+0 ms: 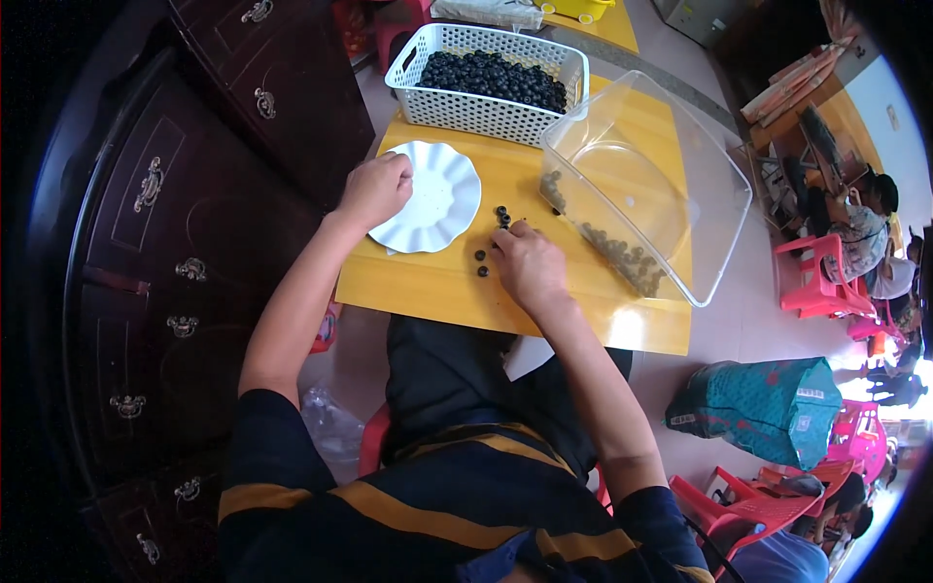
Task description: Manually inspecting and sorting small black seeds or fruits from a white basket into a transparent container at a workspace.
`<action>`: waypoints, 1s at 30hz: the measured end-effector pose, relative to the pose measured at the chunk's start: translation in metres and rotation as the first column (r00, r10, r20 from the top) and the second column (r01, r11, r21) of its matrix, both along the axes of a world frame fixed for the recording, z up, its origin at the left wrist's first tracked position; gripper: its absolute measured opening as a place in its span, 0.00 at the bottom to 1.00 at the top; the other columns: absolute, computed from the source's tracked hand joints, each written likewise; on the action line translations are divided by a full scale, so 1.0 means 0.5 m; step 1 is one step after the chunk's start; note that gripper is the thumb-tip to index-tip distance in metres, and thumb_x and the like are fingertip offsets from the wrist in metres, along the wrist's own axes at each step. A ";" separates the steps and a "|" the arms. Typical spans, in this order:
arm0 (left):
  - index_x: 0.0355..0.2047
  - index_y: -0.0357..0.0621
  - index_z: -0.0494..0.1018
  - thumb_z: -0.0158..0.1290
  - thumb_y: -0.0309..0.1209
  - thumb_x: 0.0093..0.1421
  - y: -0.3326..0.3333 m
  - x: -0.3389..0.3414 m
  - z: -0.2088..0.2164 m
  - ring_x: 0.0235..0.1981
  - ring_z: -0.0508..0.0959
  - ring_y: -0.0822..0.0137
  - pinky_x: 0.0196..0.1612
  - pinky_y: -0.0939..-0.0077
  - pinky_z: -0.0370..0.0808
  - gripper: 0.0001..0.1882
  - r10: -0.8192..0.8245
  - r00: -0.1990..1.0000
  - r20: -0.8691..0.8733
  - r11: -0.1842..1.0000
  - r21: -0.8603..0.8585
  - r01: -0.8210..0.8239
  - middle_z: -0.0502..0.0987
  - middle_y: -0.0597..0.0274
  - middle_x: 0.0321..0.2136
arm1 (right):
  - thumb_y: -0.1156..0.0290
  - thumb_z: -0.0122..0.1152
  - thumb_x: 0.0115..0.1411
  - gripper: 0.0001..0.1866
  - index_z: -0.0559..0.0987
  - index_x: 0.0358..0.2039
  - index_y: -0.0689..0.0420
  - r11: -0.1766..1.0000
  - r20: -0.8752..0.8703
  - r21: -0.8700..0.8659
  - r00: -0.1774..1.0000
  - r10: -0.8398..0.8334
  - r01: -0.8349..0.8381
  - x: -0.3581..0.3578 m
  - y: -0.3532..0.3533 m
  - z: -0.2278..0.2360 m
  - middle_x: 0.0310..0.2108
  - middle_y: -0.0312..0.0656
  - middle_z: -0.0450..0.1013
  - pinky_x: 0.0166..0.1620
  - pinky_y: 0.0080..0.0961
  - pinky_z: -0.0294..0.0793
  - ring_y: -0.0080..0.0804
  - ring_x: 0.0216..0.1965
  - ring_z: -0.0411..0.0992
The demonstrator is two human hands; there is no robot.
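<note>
My left hand [379, 189] is closed in a pinch over the left rim of a white wavy-edged plate [449, 199]; whatever its fingers hold is hidden. On the yellow tabletop, my right hand [528, 260] has its fingers curled down beside a few small black round pieces [501, 211]. Its fingertips come right up to one of them, and I cannot see what is between them. Two more black pieces [481, 263] lie loose just left of that hand. Tiny pale specks [445, 190] show on the plate.
A white perforated basket [476, 115] full of black pieces [496, 78] stands at the back. To the right, a clear plastic bin [714, 194] lies tilted, with more pieces [622, 255] along its near side. Dark cabinets [175, 223] flank my left. A teal bag [758, 408] and seated people are farther right.
</note>
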State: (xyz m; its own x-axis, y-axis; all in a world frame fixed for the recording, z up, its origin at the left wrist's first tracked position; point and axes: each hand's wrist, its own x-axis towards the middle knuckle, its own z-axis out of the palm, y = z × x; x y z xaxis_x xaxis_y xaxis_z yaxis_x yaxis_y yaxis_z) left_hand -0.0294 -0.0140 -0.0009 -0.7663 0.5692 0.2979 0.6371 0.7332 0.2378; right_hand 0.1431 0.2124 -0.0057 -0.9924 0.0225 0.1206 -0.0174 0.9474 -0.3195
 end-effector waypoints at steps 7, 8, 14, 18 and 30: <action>0.32 0.38 0.74 0.55 0.22 0.60 -0.051 0.025 0.020 0.25 0.74 0.78 0.31 0.80 0.72 0.02 -0.127 0.900 0.417 0.830 0.541 -0.134 0.76 0.66 0.25 | 0.68 0.64 0.59 0.09 0.79 0.40 0.53 0.997 -0.109 -0.078 0.994 -0.020 0.011 0.008 0.000 0.001 0.37 0.43 0.76 0.42 0.39 0.78 0.44 0.41 0.77; 0.32 0.37 0.74 0.55 0.22 0.61 -0.052 0.035 0.028 0.25 0.72 0.82 0.30 0.84 0.70 0.01 -0.194 0.834 0.517 0.755 0.621 -0.209 0.75 0.70 0.25 | 0.69 0.65 0.59 0.09 0.79 0.40 0.53 0.990 -0.169 -0.141 0.985 -0.045 0.022 0.015 -0.001 0.010 0.37 0.43 0.76 0.41 0.37 0.78 0.44 0.39 0.77; 0.40 0.36 0.78 0.56 0.22 0.61 -0.024 0.139 0.074 0.25 0.72 0.82 0.30 0.85 0.70 0.07 -0.297 0.749 0.592 0.674 0.685 -0.275 0.77 0.71 0.27 | 0.70 0.65 0.64 0.09 0.78 0.42 0.58 0.509 -0.057 -0.861 0.992 -0.111 0.007 0.096 0.040 0.017 0.34 0.37 0.79 0.37 0.22 0.74 0.23 0.31 0.74; 0.41 0.36 0.78 0.57 0.23 0.62 0.005 0.209 0.062 0.27 0.74 0.82 0.32 0.86 0.72 0.08 -0.409 0.660 0.631 0.697 0.682 -0.220 0.79 0.69 0.29 | 0.71 0.66 0.63 0.12 0.80 0.47 0.57 0.067 0.133 -0.988 0.982 -0.131 0.142 0.184 0.045 0.016 0.36 0.37 0.79 0.36 0.16 0.70 0.19 0.31 0.72; 0.39 0.34 0.79 0.60 0.22 0.62 0.115 0.369 0.025 0.30 0.79 0.78 0.35 0.85 0.77 0.06 -0.630 0.410 0.660 0.630 0.743 -0.226 0.82 0.62 0.32 | 0.71 0.70 0.59 0.16 0.81 0.48 0.59 -0.333 0.173 -0.931 0.984 -0.050 0.147 0.302 0.077 -0.055 0.39 0.43 0.80 0.41 0.22 0.78 0.26 0.34 0.77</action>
State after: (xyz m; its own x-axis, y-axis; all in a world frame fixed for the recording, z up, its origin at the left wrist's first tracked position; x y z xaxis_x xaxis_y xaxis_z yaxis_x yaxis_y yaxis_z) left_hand 0.1550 0.0437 0.0113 -0.7066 0.7060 -0.0481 -0.1146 -0.0471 0.9923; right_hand 0.2941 0.2511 -0.0331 -0.9604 0.1554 -0.2314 0.0892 -0.6153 -0.7832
